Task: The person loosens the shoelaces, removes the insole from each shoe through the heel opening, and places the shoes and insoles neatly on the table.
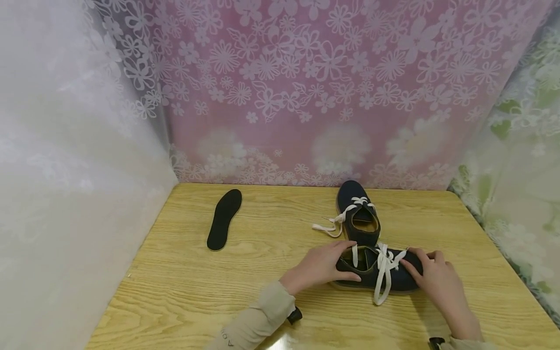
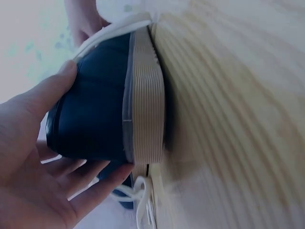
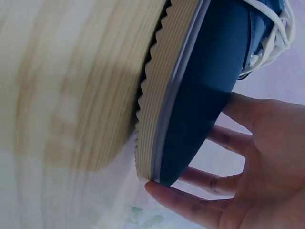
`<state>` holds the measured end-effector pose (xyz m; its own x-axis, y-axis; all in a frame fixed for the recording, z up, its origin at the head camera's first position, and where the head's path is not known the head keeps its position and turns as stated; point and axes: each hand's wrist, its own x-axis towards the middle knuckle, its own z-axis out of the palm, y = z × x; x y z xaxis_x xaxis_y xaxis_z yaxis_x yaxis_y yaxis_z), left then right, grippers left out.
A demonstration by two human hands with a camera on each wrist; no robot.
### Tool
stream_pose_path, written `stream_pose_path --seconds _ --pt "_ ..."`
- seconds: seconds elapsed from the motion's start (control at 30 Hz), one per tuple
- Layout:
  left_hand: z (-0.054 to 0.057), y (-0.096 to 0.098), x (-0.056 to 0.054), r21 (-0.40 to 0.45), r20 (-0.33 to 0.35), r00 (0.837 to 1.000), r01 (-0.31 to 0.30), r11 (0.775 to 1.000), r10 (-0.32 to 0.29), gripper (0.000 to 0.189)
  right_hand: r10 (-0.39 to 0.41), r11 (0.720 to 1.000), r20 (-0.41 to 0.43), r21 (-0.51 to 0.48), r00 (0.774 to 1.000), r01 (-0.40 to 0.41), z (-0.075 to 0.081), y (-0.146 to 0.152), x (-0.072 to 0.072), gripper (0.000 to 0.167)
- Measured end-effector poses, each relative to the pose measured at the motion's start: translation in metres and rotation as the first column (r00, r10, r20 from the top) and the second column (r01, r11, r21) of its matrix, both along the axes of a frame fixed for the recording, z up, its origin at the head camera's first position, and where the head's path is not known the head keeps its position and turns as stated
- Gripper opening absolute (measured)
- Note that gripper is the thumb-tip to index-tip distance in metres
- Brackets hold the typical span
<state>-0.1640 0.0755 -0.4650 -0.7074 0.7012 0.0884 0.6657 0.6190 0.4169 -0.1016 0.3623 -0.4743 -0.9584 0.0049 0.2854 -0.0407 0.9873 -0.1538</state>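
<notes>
A dark navy lace-up shoe (image 1: 398, 281) stands sole-down near the table's front right, toe pointing right. My left hand (image 1: 321, 265) grips its heel end, thumb on the near side and fingers round the back. At the toe, my right hand (image 1: 439, 282) holds the other end between thumb and fingers. White laces (image 1: 385, 272) are tied in a bow, one loop hanging over the near side. The ribbed pale sole (image 2: 147, 95) shows in the left wrist view, close over the wood. In the right wrist view, fingertips touch the toe cap (image 3: 195, 124).
A second navy shoe (image 1: 350, 193) stands right behind the first, toe pointing away, its laces (image 1: 330, 228) trailing left. Farther left lies a black insole (image 1: 224, 221) on the wooden table (image 1: 183, 291). Floral curtains (image 1: 280, 97) hang along the back and both sides.
</notes>
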Motion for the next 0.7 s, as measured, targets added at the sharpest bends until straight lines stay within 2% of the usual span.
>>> stream_pose_path --seconds 0.2,0.33,0.57,0.7 --pt "-0.001 -0.017 -0.006 0.039 0.02 0.999 0.029 0.999 -0.03 0.086 0.024 1.0 0.037 -0.013 0.999 -0.024 0.004 -0.01 0.003 0.04" --pt "-0.002 -0.027 -0.012 0.065 0.039 0.999 0.035 0.997 -0.038 0.085 0.034 0.999 0.085 -0.034 0.996 -0.031 0.004 -0.012 0.0 0.042" --pt "-0.001 -0.047 -0.02 0.098 0.087 0.996 0.026 0.995 -0.035 0.083 0.085 0.993 0.153 -0.099 0.985 -0.07 0.004 -0.017 -0.004 0.052" --pt "-0.001 -0.06 -0.024 0.122 0.134 0.991 0.014 0.992 -0.03 0.082 0.13 0.988 0.151 -0.107 0.98 -0.115 0.003 -0.021 -0.006 0.06"
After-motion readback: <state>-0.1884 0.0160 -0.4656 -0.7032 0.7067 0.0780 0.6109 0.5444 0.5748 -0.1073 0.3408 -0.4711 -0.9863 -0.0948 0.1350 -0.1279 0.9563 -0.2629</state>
